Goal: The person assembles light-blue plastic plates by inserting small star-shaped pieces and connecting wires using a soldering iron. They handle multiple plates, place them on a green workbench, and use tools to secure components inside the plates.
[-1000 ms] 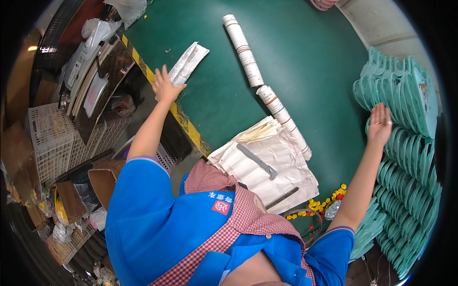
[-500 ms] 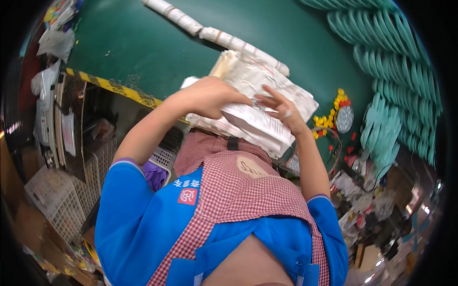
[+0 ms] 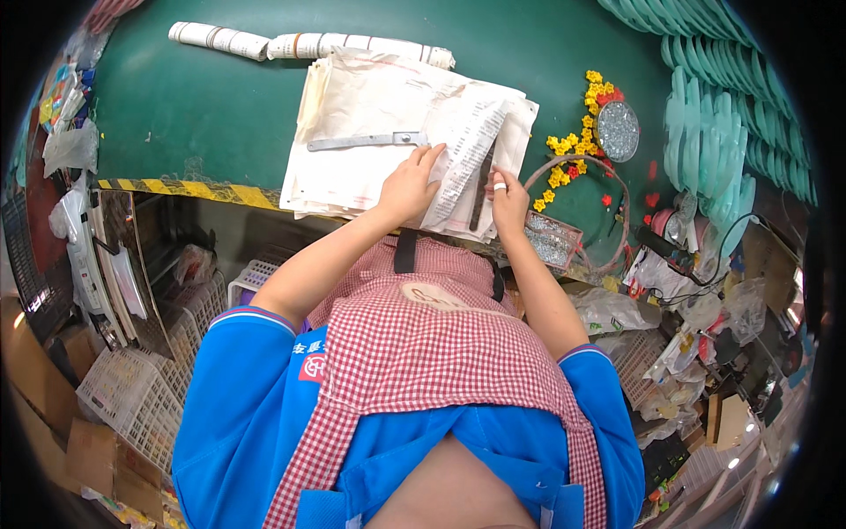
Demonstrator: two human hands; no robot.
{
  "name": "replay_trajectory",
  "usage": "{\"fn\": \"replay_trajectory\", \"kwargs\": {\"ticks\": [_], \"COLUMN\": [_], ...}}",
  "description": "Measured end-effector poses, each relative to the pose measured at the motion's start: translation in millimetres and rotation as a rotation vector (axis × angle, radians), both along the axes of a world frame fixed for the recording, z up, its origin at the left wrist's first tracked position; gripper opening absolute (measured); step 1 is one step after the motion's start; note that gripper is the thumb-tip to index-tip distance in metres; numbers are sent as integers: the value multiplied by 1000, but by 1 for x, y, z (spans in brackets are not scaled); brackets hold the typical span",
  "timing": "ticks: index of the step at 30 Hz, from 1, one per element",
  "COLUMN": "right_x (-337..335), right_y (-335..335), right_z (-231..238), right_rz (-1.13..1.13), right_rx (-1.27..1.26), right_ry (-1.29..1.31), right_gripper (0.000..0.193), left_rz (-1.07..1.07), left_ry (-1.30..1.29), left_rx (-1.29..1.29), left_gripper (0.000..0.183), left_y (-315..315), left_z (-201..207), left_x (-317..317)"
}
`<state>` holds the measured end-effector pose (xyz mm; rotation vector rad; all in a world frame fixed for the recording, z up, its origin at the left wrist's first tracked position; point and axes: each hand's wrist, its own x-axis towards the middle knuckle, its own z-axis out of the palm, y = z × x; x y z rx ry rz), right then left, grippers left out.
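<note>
Everything here sits around the stack of crumpled white paper sheets (image 3: pixel 379 132) on the green table (image 3: pixel 203 106). The person's left hand (image 3: pixel 407 185) is pressed on the near edge of that stack, fingers bent and pinching a long printed paper strip (image 3: pixel 467 150) that runs up across the stack's right half. The right hand (image 3: pixel 509 196) is just right of the strip at the stack's near right corner, fingers curled onto the edge of the paper beside a thin dark blade-like tool (image 3: pixel 482 185); can't tell whether it actually grips the tool or only the paper.

On top of the stack, left of the strip, lies a flat grey metal bar (image 3: pixel 366 140). Along the far side of the stack are a few rolled paper tubes (image 3: pixel 300 42). Right of the stack there's a scatter of little yellow and red flowers (image 3: pixel 577 132), a round glittery disc (image 3: pixel 618 130), a wire hoop (image 3: pixel 582 207) and a small tray of silver beads (image 3: pixel 551 238). Farther right, stacks of teal plates (image 3: pixel 705 150).
</note>
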<state>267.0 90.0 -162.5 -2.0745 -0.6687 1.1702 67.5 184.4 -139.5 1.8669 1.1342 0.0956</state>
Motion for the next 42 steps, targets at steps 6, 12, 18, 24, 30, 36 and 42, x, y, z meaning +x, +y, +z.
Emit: {"fn": "replay_trajectory", "kwargs": {"ticks": [6, 12, 18, 24, 30, 36, 42], "right_x": [-6, 13, 21, 8, 16, 6, -39], "right_y": [22, 18, 4, 41, 19, 27, 59], "right_z": [-4, 17, 77, 47, 15, 35, 29], "right_rz": [326, 119, -71, 231, 409, 454, 495], "right_rx": [-302, -189, 310, -210, -199, 167, 516], "right_ry": [-473, 120, 455, 75, -381, -249, -139], "right_gripper": [29, 22, 18, 29, 83, 44, 30], "left_rz": [125, 386, 287, 349, 295, 144, 321], "left_ry": [41, -211, 160, 140, 131, 702, 399], "left_rx": [57, -116, 267, 165, 415, 554, 371], "left_gripper": [77, 62, 86, 95, 60, 39, 63], "left_y": [-13, -16, -41, -37, -43, -17, -12], "left_z": [0, -43, -19, -28, -19, 6, -4], "left_x": [40, 36, 65, 68, 53, 19, -29]}}
